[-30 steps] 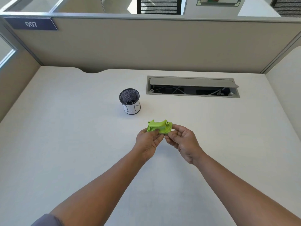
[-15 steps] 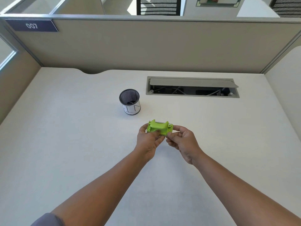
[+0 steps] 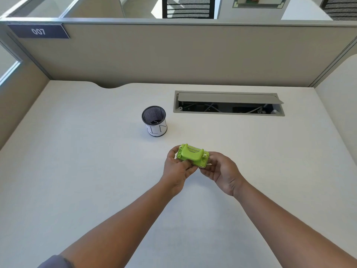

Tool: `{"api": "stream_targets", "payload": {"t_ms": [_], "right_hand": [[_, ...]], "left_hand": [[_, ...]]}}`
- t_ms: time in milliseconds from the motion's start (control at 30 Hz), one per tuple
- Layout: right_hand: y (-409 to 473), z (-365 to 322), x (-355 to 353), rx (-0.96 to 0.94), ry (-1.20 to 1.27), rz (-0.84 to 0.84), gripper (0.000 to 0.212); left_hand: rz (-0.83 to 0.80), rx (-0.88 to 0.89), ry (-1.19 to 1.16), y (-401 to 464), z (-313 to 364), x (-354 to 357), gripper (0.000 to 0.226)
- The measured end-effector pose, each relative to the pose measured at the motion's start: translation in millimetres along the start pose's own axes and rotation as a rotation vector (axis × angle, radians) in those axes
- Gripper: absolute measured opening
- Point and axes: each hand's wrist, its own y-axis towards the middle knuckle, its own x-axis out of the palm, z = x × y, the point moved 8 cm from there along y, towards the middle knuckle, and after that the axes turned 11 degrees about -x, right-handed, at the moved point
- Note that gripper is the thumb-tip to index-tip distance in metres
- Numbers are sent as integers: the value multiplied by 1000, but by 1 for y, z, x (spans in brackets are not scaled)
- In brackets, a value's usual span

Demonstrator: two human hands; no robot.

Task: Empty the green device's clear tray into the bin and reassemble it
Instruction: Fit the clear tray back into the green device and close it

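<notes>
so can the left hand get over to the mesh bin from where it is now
Probably yes. The left hand is busy holding the green device together with the right hand, but the mesh bin stands just beyond it, slightly to the left, with only bare desk between them.

An open-plan office, seen from one cubicle workstation. A pale off-white desk (image 3: pixel 77 171) fills the view, boxed in by beige fabric-covered partition panels (image 3: pixel 173 55) with grey metal trim along the top and at the corners. A dark blue number plate (image 3: pixel 38 31) reading "007" is fixed to the upper left of the back panel. Set into the desk surface is a grey cable-access hatch (image 3: pixel 229 103), its lid propped open, with wires visible inside. A small black mesh desk bin (image 3: pixel 154 120) stands near it. Beyond the partition, the backs of black mesh office chairs (image 3: pixel 188 7) and neighbouring white desks show.
</notes>
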Motion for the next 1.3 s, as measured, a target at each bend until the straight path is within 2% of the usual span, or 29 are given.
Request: {"api": "stream_targets", "payload": {"t_ms": [133,400,467,567,667,900,1000,1300], "right_hand": [[3,-3,-10,-17,-68,86,20],[7,-16,-18,-142,-227,149,21],[7,-15,-22,-126,-224,152,21],[7,-14,-27,-92,-232,132,19],[8,-14,-27,-87,-258,110,17],[9,-16,-29,-90,-337,75,19],[10,-14,-31,-93,-356,74,17],[9,-11,-32,-99,-398,75,16]], "left_hand": [[-28,16,58,-2,-1,4,58],[-83,-13,86,-2,3,9,56],[-68,-60,71,1,9,6,48],[14,-90,78,8,18,-4,20],[93,-77,219,15,27,-12,13],[47,-152,499,19,36,-15,15],[64,-170,548,20,38,-18,12],[148,-80,614,23,37,-20,13]]}}
